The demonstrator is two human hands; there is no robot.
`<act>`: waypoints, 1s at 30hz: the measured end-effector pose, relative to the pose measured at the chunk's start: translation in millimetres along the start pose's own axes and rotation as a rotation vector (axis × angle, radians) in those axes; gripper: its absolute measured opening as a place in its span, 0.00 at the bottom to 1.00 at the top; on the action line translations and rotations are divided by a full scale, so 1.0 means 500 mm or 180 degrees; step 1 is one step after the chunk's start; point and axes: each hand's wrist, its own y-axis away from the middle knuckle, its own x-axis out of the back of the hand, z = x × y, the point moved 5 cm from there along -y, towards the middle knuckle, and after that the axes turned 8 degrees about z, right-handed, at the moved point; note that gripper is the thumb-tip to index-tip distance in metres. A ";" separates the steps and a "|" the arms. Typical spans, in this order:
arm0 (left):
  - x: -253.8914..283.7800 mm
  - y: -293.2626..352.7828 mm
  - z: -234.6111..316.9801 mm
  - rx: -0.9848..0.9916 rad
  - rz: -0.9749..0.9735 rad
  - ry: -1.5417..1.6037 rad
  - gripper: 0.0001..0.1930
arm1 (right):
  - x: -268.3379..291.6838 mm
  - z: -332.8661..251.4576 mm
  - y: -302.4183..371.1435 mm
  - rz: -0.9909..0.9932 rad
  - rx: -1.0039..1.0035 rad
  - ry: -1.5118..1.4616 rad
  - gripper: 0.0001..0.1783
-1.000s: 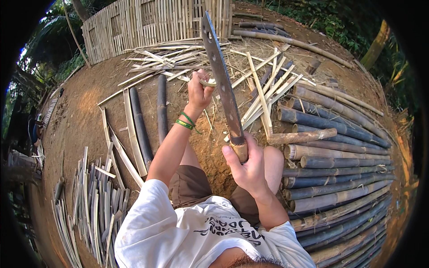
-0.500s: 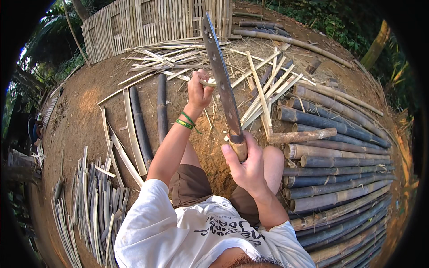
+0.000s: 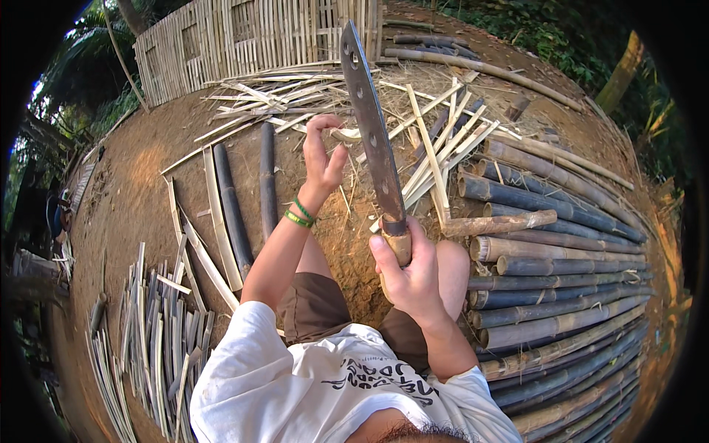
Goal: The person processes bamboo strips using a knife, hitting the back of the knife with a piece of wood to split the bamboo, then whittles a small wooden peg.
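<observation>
My right hand (image 3: pixel 413 277) is wrapped round the wooden handle of a machete (image 3: pixel 373 129), whose long dark blade with a row of holes points up and away from me. My left hand (image 3: pixel 323 159), with green bands on its wrist, is held out left of the blade. Its thumb and fingers stand apart. Close to its fingertips is the pale end of a split bamboo strip (image 3: pixel 346 134), beside the blade's left edge; the rest of that strip is hard to make out, and whether a finger touches it I cannot tell.
A stack of dark bamboo poles (image 3: pixel 561 267) lies at the right. Pale split strips (image 3: pixel 436 173) lean at its far end, and more strips (image 3: pixel 273 96) are heaped before a bamboo slat fence (image 3: pixel 258 37). Bundled strips (image 3: pixel 159 340) lie at the left, near two dark poles (image 3: pixel 233 207).
My left hand has loosened from its closed grip at the bamboo strip, and its fingers have spread. The machete's blade has shifted slightly to the right.
</observation>
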 end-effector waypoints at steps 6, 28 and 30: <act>0.001 -0.044 0.126 0.0594 -0.0120 0.0343 0.21 | 0.006 -0.005 -0.002 0.0050 0.0244 0.0249 0.17; 0.033 -0.058 0.133 0.1710 -0.0755 0.0371 0.09 | 0.000 -0.009 0.007 0.0058 0.0868 0.0678 0.24; 0.028 -0.064 0.140 0.1621 -0.0779 0.0384 0.09 | 0.002 -0.010 0.006 0.0001 0.0785 0.0615 0.23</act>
